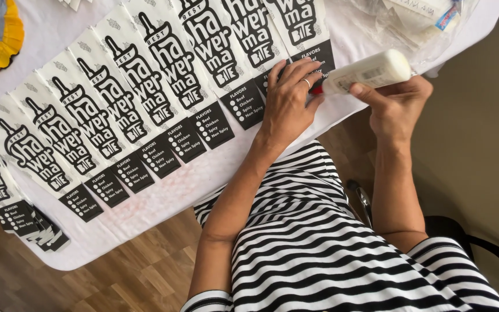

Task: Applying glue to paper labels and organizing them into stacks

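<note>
Paper wrappers point(145, 92) lie overlapped in a row, the last pinned flat under the left hand point(289, 98), fingers loosely spread, while the right hand point(397, 101) grips a glue bottle point(371, 72), tip beside those fingertips.

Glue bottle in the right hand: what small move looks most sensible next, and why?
Probably draw the glue bottle along the edge of the last paper sleeve. The right hand holds it tipped, red tip at that sleeve's black end, while the left hand presses the sleeve flat on the white table.
</note>
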